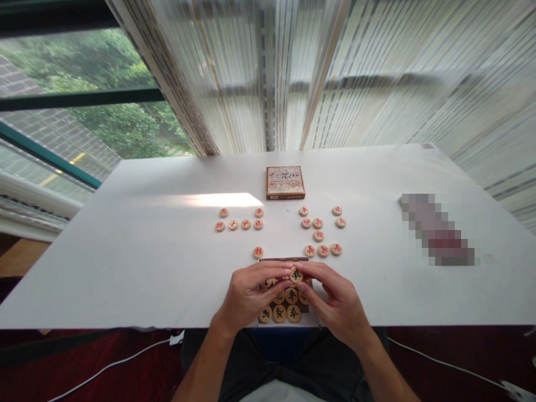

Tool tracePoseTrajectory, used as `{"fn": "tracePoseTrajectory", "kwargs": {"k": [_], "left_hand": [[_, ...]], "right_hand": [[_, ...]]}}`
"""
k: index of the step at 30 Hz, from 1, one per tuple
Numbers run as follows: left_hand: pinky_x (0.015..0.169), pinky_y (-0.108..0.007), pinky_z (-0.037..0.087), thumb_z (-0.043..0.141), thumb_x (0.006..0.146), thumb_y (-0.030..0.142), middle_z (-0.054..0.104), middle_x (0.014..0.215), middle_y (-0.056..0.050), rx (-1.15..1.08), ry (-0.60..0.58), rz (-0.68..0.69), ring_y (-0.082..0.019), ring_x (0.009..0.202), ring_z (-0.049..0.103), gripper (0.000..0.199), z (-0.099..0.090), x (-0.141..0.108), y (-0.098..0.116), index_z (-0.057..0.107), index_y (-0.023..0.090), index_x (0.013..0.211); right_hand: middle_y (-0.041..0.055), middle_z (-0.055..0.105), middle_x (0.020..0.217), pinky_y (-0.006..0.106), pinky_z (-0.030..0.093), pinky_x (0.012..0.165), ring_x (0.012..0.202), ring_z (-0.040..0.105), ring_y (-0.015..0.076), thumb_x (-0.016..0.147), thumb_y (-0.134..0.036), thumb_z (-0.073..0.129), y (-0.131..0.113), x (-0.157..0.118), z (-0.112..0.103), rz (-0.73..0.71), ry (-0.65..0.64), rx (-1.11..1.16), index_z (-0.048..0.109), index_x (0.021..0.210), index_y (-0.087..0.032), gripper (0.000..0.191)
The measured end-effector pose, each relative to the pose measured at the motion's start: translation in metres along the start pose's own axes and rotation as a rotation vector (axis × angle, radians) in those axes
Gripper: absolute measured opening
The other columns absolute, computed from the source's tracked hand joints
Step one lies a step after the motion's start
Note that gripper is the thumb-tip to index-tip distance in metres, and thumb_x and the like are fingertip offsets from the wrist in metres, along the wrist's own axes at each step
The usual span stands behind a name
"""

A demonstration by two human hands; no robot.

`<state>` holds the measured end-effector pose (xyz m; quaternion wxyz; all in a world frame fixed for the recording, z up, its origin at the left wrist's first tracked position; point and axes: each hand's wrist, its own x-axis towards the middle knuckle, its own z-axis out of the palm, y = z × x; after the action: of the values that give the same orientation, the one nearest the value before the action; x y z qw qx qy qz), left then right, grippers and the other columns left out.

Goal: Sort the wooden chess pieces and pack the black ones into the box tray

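Note:
Over an open box (313, 316), a round wooden Chinese chess piece (296, 274) with a black character is held up between my two hands. My left hand (247, 290) has thumb and fingers closed at its left edge. On the other side, the fingertips and thumb of my right hand (335, 296) pinch it. Below lie several pieces with black characters, such as one black-marked piece (280, 313) in the front row. Part of the box's contents is hidden by my fingers. Just beyond the box sits a red-marked piece (258, 252).
More red-marked pieces (322, 250) are spread in loose groups across the white table (159, 262). Behind them stands a Chinese chess box lid (286, 182), lying flat. A blurred-out object (438, 231) is at the right. A striped curtain (368, 72) borders the table's far edge.

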<state>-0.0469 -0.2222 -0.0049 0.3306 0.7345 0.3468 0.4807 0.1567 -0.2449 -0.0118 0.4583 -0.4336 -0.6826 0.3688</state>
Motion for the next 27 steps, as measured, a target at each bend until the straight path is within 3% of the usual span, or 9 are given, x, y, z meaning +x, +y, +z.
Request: {"fn": "tracePoseTrajectory", "kwargs": {"k": [10, 18, 27], "left_hand": [[0.088, -0.033, 0.063, 0.077, 0.083, 0.009, 0.078, 0.105, -0.009, -0.026, 0.001, 0.002, -0.021, 0.097, 0.075, 0.024, 0.0, -0.001, -0.001, 0.076, 0.019, 0.104], [0.086, -0.033, 0.063, 0.078, 0.083, 0.013, 0.078, 0.103, -0.009, -0.02, 0.005, -0.005, -0.021, 0.095, 0.075, 0.021, 0.0, 0.001, 0.001, 0.076, 0.019, 0.102], [0.082, -0.034, 0.061, 0.076, 0.083, 0.009, 0.076, 0.098, -0.007, 0.08, 0.072, -0.016, -0.021, 0.091, 0.073, 0.017, -0.019, -0.011, 0.005, 0.075, 0.02, 0.096]], "right_hand": [[0.0075, 0.07, 0.12, 0.039, 0.057, 0.096, 0.109, 0.067, 0.0235, 0.093, -0.019, 0.066, 0.0, -0.002, -0.001, 0.053, -0.033, 0.049, 0.066, 0.125, -0.027, 0.033], [0.0079, 0.069, 0.116, 0.034, 0.063, 0.086, 0.101, 0.069, 0.0219, 0.093, -0.02, 0.066, 0.003, -0.004, 0.001, 0.1, 0.026, 0.234, 0.068, 0.12, -0.026, 0.028], [0.0045, 0.066, 0.108, 0.033, 0.064, 0.084, 0.094, 0.07, 0.0186, 0.092, -0.018, 0.068, 0.006, -0.003, 0.004, 0.095, 0.088, 0.388, 0.068, 0.11, -0.026, 0.02]]}}
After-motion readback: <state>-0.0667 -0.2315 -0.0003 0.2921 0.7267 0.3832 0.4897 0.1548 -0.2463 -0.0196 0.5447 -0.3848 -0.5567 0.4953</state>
